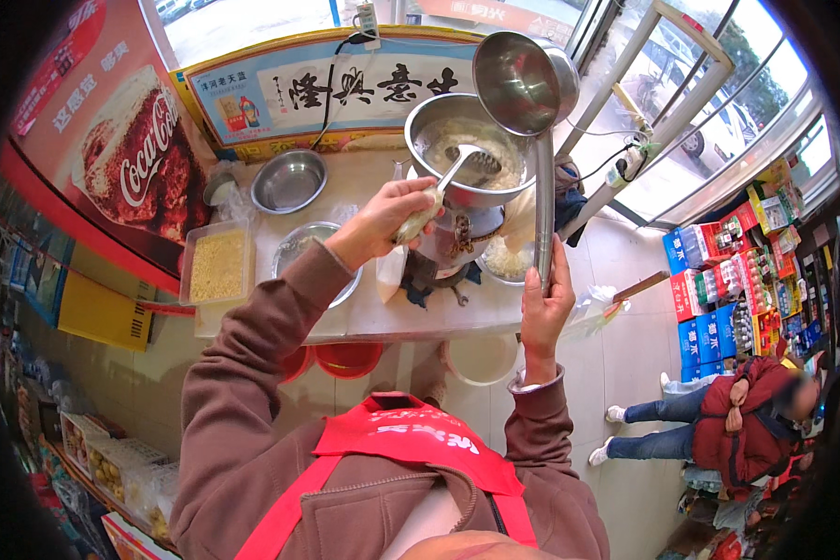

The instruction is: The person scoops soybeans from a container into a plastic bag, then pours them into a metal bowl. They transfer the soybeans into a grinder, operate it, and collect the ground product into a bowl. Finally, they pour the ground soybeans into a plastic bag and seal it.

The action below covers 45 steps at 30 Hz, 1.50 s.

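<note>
My left hand (414, 210) grips the handle of a pale slotted spoon (470, 155). The spoon's head dips into a steel bowl (420, 126) that holds a pale, lumpy food (507, 164); I cannot tell what it is. My right hand (549, 294) holds the long metal handle of a large ladle (516, 82), whose bowl is raised over the steel bowl's right rim. Beneath the steel bowl is a metal base (430, 246) with brown residue on its front. Beside it, a dish of white shreds or grains (509, 259) is partly covered by the ladle's handle.
On the table (280, 315) are a plastic tub of yellowish grains (218, 262), an empty steel basin (289, 180) and another bowl (306, 238). Red buckets (348, 358) and a white bucket (481, 358) stand below. A person (749, 423) stands at right near stacked goods (717, 336).
</note>
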Tool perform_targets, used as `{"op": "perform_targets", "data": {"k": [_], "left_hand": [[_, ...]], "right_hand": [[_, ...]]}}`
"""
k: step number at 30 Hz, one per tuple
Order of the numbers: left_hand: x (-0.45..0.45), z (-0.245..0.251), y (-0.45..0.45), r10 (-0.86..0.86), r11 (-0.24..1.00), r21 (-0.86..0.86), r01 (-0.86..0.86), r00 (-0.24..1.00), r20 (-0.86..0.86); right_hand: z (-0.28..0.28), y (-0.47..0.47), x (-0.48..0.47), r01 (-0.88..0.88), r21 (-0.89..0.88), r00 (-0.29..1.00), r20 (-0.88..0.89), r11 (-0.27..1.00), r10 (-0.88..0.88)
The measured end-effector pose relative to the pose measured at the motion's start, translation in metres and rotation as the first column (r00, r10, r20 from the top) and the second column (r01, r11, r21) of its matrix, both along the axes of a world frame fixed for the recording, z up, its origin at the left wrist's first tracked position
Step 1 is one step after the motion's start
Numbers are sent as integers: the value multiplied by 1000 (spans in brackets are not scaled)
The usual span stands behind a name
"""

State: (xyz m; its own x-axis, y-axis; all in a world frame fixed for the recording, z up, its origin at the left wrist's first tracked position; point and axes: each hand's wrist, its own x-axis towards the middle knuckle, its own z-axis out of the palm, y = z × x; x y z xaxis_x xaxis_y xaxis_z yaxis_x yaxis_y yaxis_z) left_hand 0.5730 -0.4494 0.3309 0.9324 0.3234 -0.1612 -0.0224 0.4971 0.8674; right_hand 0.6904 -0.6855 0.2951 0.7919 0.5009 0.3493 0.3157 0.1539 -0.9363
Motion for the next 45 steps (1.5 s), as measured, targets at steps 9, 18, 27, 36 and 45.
{"op": "perform_targets", "data": {"k": [9,18,27,36,45], "left_hand": [[-31,42,0,-98,995,-13,100,990,100],[17,-5,-31,-39,968,-240,71,990,134],[10,17,8,-101,766,642,29,992,76],[38,16,28,-152,562,805,191,980,-127],[-13,20,49,-47,913,399,89,992,-114]], "right_hand": [[-2,-9,2,10,-6,999,38,1000,-10],[-3,-2,1,2,28,1000,-16,1000,-2],[2,-3,-9,30,3,999,28,1000,-30],[6,2,-14,3,39,999,-43,999,-2],[1,-2,-7,49,17,999,0,999,-49]]}}
